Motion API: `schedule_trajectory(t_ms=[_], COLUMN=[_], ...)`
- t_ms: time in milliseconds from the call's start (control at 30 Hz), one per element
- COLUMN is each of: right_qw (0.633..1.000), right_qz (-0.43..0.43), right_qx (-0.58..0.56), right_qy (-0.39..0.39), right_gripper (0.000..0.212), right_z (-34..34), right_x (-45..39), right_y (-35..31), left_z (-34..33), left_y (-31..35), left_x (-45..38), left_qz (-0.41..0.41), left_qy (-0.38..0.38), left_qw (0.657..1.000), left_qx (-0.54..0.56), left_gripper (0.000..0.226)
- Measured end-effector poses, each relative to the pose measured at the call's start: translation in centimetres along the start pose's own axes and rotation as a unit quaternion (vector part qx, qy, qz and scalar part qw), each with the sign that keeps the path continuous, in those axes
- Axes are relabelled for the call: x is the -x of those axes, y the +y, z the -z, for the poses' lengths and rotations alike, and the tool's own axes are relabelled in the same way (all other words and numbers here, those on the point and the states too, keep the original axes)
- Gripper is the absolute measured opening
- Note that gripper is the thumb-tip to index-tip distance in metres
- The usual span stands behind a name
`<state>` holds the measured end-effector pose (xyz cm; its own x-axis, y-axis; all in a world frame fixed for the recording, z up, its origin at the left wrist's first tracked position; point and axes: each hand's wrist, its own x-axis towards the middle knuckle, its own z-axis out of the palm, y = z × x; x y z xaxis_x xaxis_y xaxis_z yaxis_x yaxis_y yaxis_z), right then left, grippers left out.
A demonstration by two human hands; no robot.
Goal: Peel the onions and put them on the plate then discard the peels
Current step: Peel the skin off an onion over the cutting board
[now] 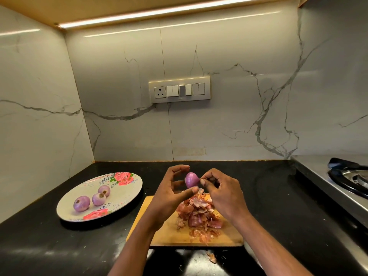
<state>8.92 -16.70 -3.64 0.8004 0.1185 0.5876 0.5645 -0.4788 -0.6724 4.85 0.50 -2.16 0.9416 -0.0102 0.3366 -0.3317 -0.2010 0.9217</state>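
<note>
My left hand [172, 193] holds a small purple onion [191, 179] between thumb and fingertips above the wooden cutting board [171, 234]. My right hand [221, 193] pinches at the onion's right side with curled fingers. A heap of onion peels [200, 213] lies on the board beneath both hands. Three peeled onions [93, 198] sit on the flowered plate [127, 188] to the left.
The black countertop [59, 246] runs under everything. A stray peel [211, 256] lies on it in front of the board. A steel stove with a burner [350, 179] stands at the right. A switch panel [179, 89] is on the marble wall behind.
</note>
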Motion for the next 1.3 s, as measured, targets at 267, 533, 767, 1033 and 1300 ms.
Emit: schedule_trajectory(t_ms=[267, 533, 767, 1033, 1300], right_qw=[1.0, 0.999, 1.0, 0.999, 0.998], right_qz=[0.011, 0.009, -0.005, 0.023, -0.032], right_qx=[0.019, -0.031, -0.006, -0.028, -0.049], right_qy=[-0.007, 0.005, -0.006, 0.001, -0.002], right_gripper=[0.009, 0.012, 0.013, 0.011, 0.012], right_z=[-0.1, -0.3, -0.3, -0.4, -0.3], right_x=[0.0, 0.1, 0.2, 0.2, 0.1], right_y=[0.1, -0.5, -0.2, -0.6, -0.5], left_z=[0.2, -0.1, 0.3, -0.1, 0.1], left_y=[-0.6, -0.2, -0.7, -0.1, -0.7], left_x=[-0.3, -0.2, -0.4, -0.2, -0.4], left_qz=[-0.015, -0.018, -0.051, 0.018, -0.057], left_qy=[0.0, 0.051, 0.025, 0.036, 0.015], left_qw=[0.999, 0.996, 0.997, 0.994, 0.996], left_qx=[-0.039, -0.068, -0.054, -0.103, -0.068], left_gripper=[0.04, 0.042, 0.041, 0.05, 0.048])
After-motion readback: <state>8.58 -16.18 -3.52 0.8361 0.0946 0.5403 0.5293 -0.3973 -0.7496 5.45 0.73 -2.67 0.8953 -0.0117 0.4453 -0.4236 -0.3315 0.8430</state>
